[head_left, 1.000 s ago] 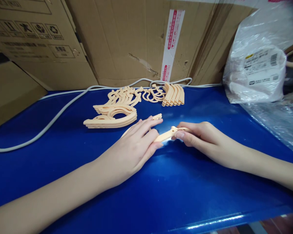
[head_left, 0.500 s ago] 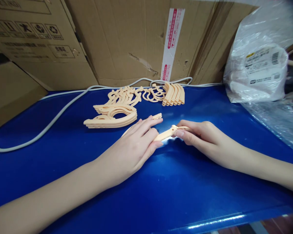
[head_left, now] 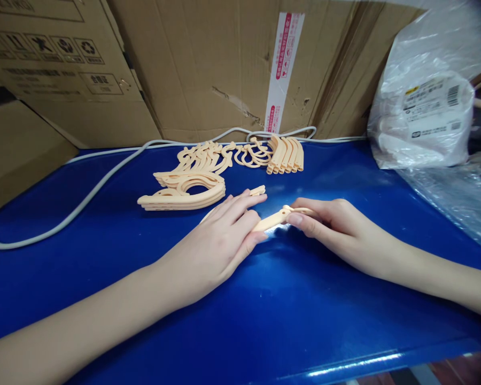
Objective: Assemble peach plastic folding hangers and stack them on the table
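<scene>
On the blue table (head_left: 264,321) my left hand (head_left: 220,243) lies over a peach plastic hanger piece (head_left: 270,220), fingers pressed together and holding it down. A second end of the piece (head_left: 258,190) pokes out beyond my fingertips. From the right, my right hand (head_left: 332,224) pinches the small end of the same piece between thumb and fingers. Behind my hands lie a stack of peach hanger arms (head_left: 184,193), a row of curved peach parts (head_left: 202,158), several peach hooks (head_left: 251,155) and a bundle of short peach clips (head_left: 285,155).
Cardboard boxes (head_left: 208,64) wall off the back and left of the table. A white cable (head_left: 104,179) runs along the rear edge toward the left. Plastic bags with a labelled parcel (head_left: 425,117) sit at the right. The table's front edge (head_left: 356,366) is near.
</scene>
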A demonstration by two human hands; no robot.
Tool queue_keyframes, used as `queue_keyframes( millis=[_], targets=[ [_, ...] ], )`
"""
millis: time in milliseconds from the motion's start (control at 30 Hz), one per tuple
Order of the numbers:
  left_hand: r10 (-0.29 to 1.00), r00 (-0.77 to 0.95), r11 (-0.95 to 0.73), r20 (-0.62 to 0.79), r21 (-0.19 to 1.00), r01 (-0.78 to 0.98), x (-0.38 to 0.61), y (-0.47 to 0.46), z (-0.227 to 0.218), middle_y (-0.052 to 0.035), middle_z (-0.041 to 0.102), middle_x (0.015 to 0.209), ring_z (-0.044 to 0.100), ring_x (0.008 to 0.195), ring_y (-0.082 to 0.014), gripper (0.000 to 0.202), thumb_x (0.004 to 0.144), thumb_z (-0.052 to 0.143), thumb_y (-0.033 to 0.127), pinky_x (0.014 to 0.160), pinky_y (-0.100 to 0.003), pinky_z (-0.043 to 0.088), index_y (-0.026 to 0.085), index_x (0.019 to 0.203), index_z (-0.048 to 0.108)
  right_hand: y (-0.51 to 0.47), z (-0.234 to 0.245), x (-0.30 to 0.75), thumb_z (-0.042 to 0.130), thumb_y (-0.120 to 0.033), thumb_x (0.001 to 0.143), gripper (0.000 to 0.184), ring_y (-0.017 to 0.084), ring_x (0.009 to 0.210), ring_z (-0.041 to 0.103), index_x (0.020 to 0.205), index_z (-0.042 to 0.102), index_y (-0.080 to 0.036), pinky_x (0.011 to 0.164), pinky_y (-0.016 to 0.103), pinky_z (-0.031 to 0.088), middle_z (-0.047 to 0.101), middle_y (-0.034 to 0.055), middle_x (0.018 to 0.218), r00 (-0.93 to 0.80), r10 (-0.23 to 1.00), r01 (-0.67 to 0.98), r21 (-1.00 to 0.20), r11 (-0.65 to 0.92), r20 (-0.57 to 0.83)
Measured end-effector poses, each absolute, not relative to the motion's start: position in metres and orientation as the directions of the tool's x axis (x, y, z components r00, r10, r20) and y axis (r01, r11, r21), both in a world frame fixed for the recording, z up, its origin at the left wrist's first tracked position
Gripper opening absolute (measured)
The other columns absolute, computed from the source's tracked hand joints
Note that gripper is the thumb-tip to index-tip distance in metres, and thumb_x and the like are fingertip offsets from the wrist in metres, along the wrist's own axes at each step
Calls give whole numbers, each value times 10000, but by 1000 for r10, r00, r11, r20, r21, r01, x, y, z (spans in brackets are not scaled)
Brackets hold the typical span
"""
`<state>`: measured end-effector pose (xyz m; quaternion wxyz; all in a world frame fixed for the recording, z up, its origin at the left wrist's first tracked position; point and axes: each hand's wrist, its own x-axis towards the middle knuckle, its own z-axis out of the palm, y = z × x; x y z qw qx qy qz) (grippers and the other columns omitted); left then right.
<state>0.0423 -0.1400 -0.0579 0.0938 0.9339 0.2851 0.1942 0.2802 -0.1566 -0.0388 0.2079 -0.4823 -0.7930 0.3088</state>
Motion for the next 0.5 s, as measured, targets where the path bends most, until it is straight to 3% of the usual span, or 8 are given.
queue_keyframes(
  millis=[300, 500],
  targets=[
    [575, 763, -813, 295, 304, 496, 42, -140, -58, -163, 476, 1514, 360, 1476, -232, 302, 1071, 314, 288, 1243, -446, 294, 143, 1041, 578, -158, -39, 280, 440, -529, 1008, 392, 105, 560, 443, 826, 562, -205, 526, 250, 335, 506, -49, 654, -438, 899, 642, -694, 326, 17],
    [576, 761, -812, 298, 321, 488, 42, -141, -58, -156, 486, 1508, 381, 1464, -250, 296, 1066, 329, 293, 1240, -466, 299, 146, 1038, 584, -156, -37, 280, 388, -470, 1038, 386, 106, 519, 464, 787, 524, -210, 537, 255, 339, 529, -41, 628, -509, 858, 660, -606, 443, 74]
  ],
)
